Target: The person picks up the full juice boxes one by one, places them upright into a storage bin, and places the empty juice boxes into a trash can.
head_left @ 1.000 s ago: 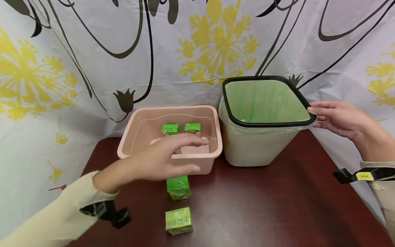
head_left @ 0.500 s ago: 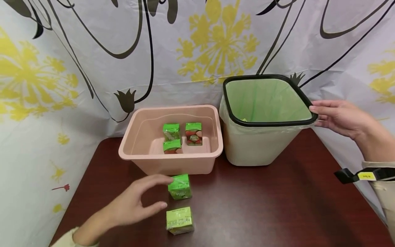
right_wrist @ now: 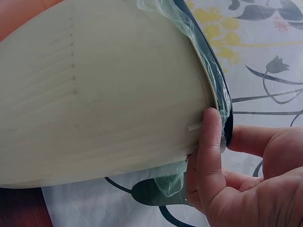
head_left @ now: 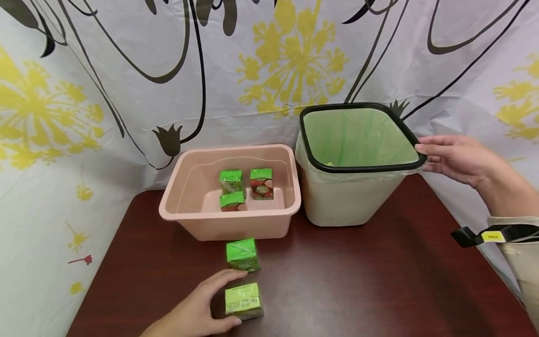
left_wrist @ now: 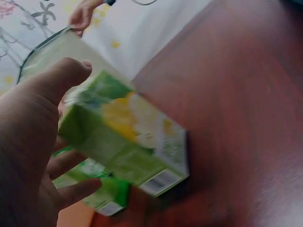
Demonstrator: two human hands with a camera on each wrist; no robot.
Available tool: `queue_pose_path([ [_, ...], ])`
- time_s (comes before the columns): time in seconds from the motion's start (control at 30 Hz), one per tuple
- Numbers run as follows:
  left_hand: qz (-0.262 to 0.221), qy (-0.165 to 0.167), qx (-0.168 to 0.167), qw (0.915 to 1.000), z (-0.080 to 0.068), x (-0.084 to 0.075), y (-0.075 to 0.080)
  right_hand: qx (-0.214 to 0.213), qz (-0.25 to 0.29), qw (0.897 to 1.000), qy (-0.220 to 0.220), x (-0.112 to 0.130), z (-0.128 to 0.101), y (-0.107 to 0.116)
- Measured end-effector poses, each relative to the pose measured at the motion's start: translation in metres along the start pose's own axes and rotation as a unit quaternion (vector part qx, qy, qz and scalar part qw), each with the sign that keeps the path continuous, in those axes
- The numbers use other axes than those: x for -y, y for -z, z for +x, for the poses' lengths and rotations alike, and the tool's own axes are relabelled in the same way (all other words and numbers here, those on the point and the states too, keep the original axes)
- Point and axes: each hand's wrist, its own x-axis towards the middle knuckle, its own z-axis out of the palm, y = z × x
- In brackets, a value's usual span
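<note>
The near small green and yellow cardboard drink box [head_left: 243, 301] lies at the front of the dark red-brown wooden surface [head_left: 358, 281]. It is being gripped by the left hand [head_left: 198, 309], thumb on one side and fingers on the other. A firm hold and a lift seem needed next. Just behind stands a second green box [head_left: 242, 255]. Further back, three green boxes [head_left: 246, 187] sit in the pink plastic tub [head_left: 229, 220]. The black rim of the cream bin with a green bag [head_left: 358, 164] is held by the right hand [head_left: 459, 159]. A white flowered sheet [head_left: 126, 93] hangs behind.

A dark red-brown wooden table [head_left: 379, 281] stands against a white backdrop sheet [head_left: 105, 117] printed with yellow flower bursts and black curling stems; the lighting is even and soft.
</note>
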Motion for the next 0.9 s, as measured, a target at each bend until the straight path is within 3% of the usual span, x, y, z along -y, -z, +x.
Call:
queue_pose_path([
  [0.1,-0.012,0.028,0.021,0.9993,0.003,0.002,-0.010,-0.009,-0.006,1.000,-0.002,-0.002,-0.001,-0.001],
  [0.3,0.012,-0.036,0.002,0.9993,0.011,0.008,-0.023,-0.003,-0.001,1.000,0.000,-0.003,-0.002,-0.002],
  [0.4,0.003,-0.044,-0.002,0.9990,0.014,0.008,-0.023,-0.004,-0.001,1.000,0.000,-0.003,-0.002,-0.002],
  [0.53,-0.014,-0.040,0.005,0.9991,0.019,0.001,-0.016,-0.005,-0.002,1.000,-0.002,-0.003,-0.003,-0.002],
  [0.63,-0.007,-0.056,-0.004,0.9984,0.026,-0.008,-0.007,-0.004,-0.004,1.000,-0.003,-0.004,-0.003,-0.002],
  [0.77,0.030,-0.110,-0.028,0.9931,0.044,-0.027,0.008,-0.003,-0.002,1.000,-0.002,-0.003,-0.003,-0.001],
  [0.9,0.050,-0.164,-0.033,0.9846,0.073,-0.054,0.026,-0.003,0.007,1.000,0.002,-0.002,-0.004,-0.001],
])
